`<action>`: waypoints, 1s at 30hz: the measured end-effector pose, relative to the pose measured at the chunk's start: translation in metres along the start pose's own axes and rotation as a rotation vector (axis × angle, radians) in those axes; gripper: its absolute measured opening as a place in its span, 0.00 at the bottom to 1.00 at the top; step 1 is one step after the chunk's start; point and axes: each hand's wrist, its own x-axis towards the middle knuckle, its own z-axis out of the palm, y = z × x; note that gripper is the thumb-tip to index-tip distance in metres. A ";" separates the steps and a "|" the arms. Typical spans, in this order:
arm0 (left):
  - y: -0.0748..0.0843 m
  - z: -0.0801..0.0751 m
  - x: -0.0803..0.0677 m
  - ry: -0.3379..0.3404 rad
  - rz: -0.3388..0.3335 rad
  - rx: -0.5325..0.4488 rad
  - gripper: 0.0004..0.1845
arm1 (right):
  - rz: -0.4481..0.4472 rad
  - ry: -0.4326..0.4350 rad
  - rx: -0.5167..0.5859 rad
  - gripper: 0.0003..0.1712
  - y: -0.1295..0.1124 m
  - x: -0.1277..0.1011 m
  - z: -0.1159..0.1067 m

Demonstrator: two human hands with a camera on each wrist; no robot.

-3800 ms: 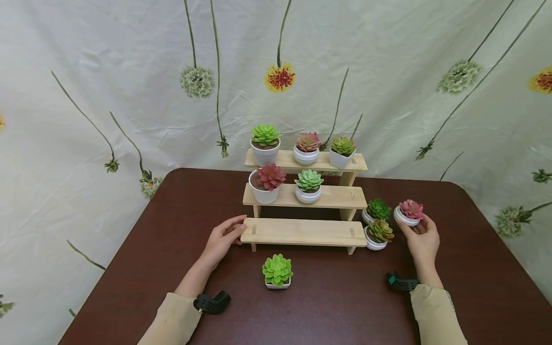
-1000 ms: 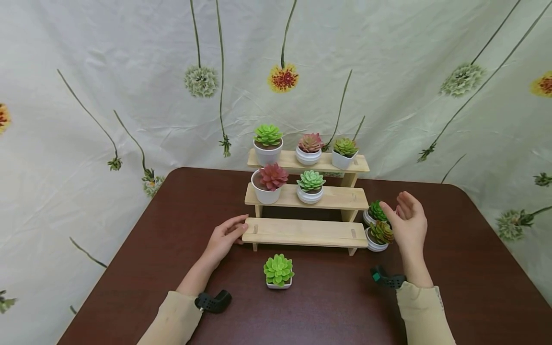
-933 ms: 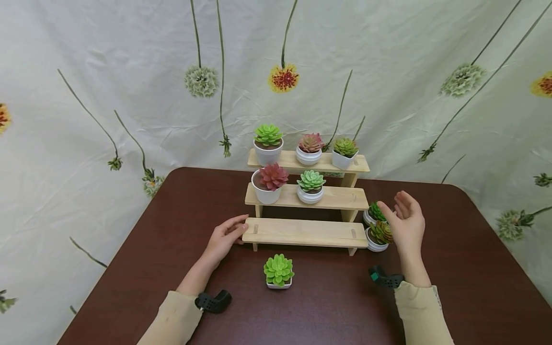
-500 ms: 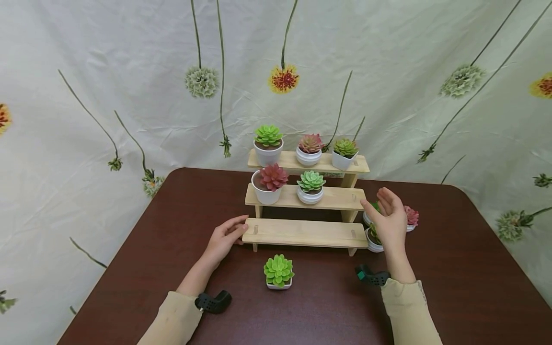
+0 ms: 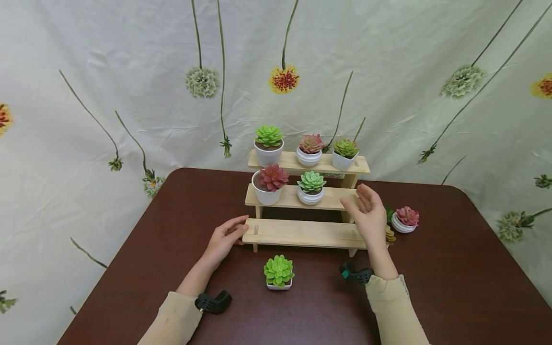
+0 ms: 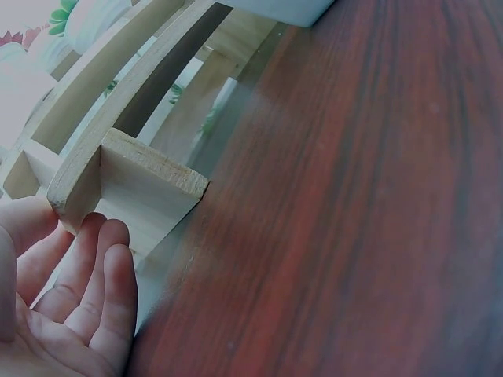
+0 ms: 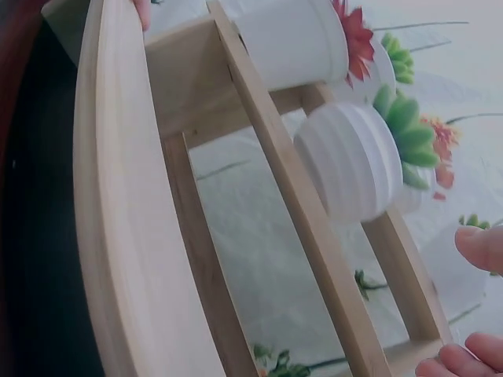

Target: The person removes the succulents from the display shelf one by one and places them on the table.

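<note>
A three-tier wooden plant stand [image 5: 302,233] stands on the table. My left hand [image 5: 226,235] grips the left end of its lowest tier; in the left wrist view the thumb [image 6: 30,224] lies at the board's end with the fingers beneath. Thumb and fingers apart, my right hand [image 5: 370,216] holds nothing over the stand's right end. The middle tier carries a dark red succulent [image 5: 273,178] and a pale green succulent [image 5: 311,182], both in white pots. To the right, a pink succulent [image 5: 407,216] sits on the table; two green succulents there are mostly hidden behind my right hand.
On the top tier are a bright green succulent [image 5: 268,136], a pinkish one [image 5: 311,143] and a yellow-green one [image 5: 346,148]. Another green succulent [image 5: 279,271] in a square pot stands in front of the stand. Behind the table [image 5: 457,287] hangs a flower-print cloth [image 5: 388,43].
My right hand has let go of the pink succulent, leaving it on the table, and moved left past the two green succulents to the stand. The left hand has kept its grip.
</note>
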 end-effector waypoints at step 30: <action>0.000 0.000 -0.001 -0.010 -0.006 0.003 0.23 | -0.150 -0.135 -0.078 0.42 0.003 -0.002 0.060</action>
